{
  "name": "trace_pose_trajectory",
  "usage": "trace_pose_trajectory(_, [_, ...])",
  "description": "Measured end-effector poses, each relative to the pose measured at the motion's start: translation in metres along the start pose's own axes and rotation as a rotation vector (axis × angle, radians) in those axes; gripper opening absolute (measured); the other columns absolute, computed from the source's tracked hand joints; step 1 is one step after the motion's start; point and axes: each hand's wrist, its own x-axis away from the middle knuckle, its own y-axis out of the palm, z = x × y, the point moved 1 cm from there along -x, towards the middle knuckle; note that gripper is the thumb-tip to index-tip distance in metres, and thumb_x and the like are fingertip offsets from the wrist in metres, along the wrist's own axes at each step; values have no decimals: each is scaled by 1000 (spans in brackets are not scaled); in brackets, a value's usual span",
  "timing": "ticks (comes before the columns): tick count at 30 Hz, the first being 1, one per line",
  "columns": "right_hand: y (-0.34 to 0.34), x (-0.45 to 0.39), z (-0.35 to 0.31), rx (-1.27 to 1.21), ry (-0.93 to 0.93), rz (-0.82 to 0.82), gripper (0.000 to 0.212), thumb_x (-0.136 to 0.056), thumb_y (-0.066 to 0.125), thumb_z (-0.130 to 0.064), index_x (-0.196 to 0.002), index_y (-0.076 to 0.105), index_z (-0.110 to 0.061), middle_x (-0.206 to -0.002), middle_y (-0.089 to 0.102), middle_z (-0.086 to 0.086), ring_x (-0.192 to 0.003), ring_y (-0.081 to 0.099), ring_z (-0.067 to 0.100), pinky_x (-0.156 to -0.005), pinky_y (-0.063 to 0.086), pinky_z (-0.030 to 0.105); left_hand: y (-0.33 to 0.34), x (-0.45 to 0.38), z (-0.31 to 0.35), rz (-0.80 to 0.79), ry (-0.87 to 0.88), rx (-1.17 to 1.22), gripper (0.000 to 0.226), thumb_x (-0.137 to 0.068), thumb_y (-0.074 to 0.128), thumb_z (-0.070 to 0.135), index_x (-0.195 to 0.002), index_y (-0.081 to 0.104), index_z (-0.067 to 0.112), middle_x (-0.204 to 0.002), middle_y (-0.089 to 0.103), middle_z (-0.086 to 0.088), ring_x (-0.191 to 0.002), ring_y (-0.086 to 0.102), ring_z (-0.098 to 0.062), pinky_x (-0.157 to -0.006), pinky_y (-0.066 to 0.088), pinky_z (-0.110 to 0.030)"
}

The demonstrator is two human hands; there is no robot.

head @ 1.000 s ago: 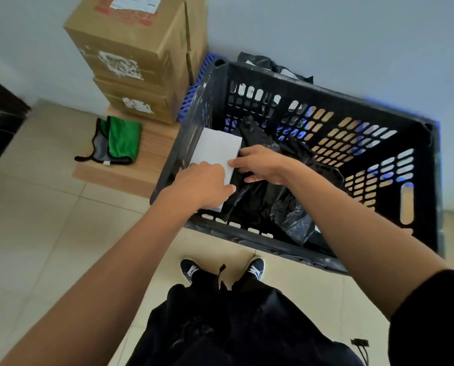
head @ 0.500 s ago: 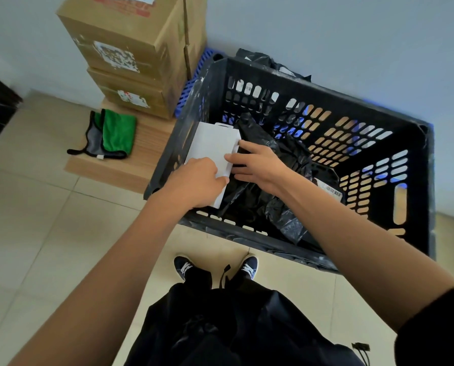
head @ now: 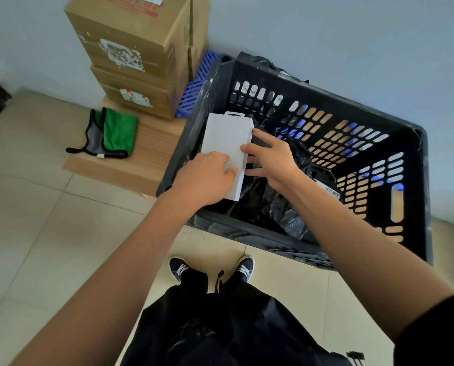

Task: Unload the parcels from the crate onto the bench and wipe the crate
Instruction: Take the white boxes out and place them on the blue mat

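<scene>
Tiled floor, black crate [head: 326, 249] by wall: left hand [head: 207, 178] grips white box [head: 226, 143] upright inside it, thumb on top; right hand [head: 272, 159] fingers [head: 260, 136] spread, touching box's edge above black parcel bags [head: 273, 204].

Premises appear to be a storage or parcel-handling corner of an ordinary room, not a fitted warehouse. Evidence: pale tiled floor [head: 49, 233] meeting a plain painted wall [head: 352, 35]; two stacked cardboard cartons [head: 131, 48] with torn shipping labels, set on a low wooden bench [head: 131, 167] against the wall; a black perforated plastic crate [head: 416, 196] on the floor holding black poly-bag parcels [head: 273, 202], one with a barcode label; a blue plastic grid panel [head: 197, 85] wedged behind; a folded green cloth [head: 117, 130] on the bench.
</scene>
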Motion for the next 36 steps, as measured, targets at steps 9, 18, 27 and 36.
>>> trace_pose_trajectory(9, [-35,36,-20,-194,-131,98,44,-100,61,-13,-142,58,-24,-119,74,6,-103,68,32,-85,61,52,-6,-2,9,116,173,236,62,-103,57,34,-158,29,43,-170,13,-5,-155,18,-28,-120,25,-43])
trace_pose_trajectory(18, [-89,87,-21,-311,-229,172,40,-102,58,-16,-140,59,-27,-121,74,2,-101,74,24,-76,60,40,12,6,61,173,351,594,59,-99,64,18,-149,47,44,-135,57,14,-106,64,-4,-90,57,-29])
trace_pose_trajectory(27, [-157,157,-3,-168,-480,235,54,-100,59,-11,-151,46,-26,-125,72,-6,-111,71,16,-82,62,36,63,41,138,191,417,684,54,-99,65,15,-147,52,39,-130,65,9,-98,70,-2,-73,58,-19])
trace_pose_trajectory(36, [-225,234,33,234,-654,410,56,-94,67,-23,-145,51,-40,-162,28,-17,-113,63,5,-72,51,12,120,86,221,166,480,640,55,-101,62,16,-146,50,45,-126,67,2,-99,70,-7,-73,54,-13])
